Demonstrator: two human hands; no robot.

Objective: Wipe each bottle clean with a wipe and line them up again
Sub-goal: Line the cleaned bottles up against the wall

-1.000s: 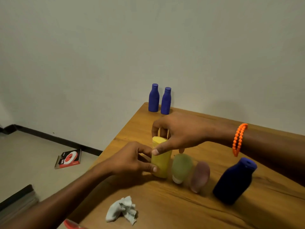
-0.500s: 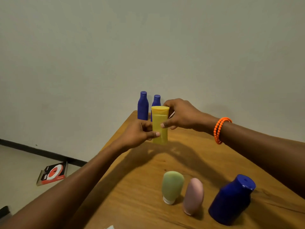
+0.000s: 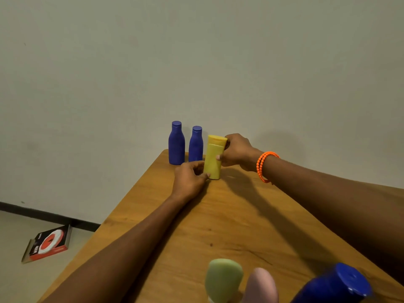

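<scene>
A yellow bottle stands upright at the far end of the wooden table, just right of two small blue bottles lined up by the wall. My left hand pinches the yellow bottle's base. My right hand, with an orange bead bracelet on the wrist, grips its upper part near the cap. At the near edge stand a green tube, a pink tube and a large blue bottle. The wipe is out of view.
A red and black box lies on the floor left of the table. The table's left edge runs diagonally beside my left forearm. A plain wall stands right behind the bottle row.
Both hands carried the yellow bottle from the near row to the far end and set it down beside the two small blue bottles. The view tilted up, so the crumpled wipe left the frame.
</scene>
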